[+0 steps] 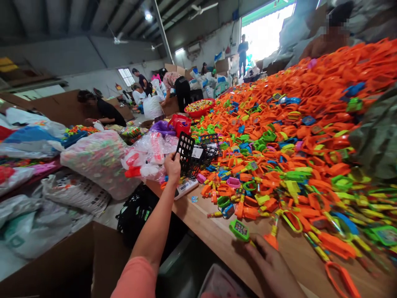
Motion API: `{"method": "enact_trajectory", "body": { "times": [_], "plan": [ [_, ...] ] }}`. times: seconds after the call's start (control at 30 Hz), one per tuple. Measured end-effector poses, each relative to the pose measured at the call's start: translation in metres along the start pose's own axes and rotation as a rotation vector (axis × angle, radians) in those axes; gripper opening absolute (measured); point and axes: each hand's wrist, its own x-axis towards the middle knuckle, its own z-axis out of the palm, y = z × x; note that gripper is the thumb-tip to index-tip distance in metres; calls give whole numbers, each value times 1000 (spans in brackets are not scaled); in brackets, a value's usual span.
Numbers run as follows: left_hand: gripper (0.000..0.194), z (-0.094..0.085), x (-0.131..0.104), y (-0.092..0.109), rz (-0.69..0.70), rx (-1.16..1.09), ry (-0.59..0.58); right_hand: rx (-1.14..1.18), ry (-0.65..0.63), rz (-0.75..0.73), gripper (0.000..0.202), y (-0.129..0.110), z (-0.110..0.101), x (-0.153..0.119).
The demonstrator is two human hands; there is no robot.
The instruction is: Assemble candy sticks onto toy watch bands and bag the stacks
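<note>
My left hand (173,167) grips the edge of a black plastic basket (186,150), whose wall is full of holes. A white paper lies in or behind that basket. Between the fingers of my right hand (268,258) is a green toy watch (240,230) with a patterned face, held just above the wooden table (211,231). Beyond my right hand spreads a big heap of toy watches (279,153), mostly orange, with some green, blue and yellow ones. Yellow tubes show among them.
A white scale (186,188) sits by the table's edge. Below left stand an open cardboard box (102,256) and a stack of black baskets (136,211). Filled plastic bags (96,161) lie to the left. Several people work farther back; one person (107,109) bends at left.
</note>
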Motion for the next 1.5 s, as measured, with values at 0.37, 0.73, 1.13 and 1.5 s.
{"method": "enact_trajectory", "body": {
  "times": [0.37,0.73,1.13,1.5],
  "plan": [
    [17,-86,-160,50,-575,-484,-68,230,172,-17,51,-7,-44,24],
    [59,-119,-348,24,-1160,-531,-773,-96,213,-171,30,-33,-50,6],
    [68,-76,-290,-31,203,179,-984,32,77,-38,27,-14,-6,-5],
    [88,-63,-279,-41,74,121,-1042,-380,-17,-228,8,2,30,0]
  ]
}}
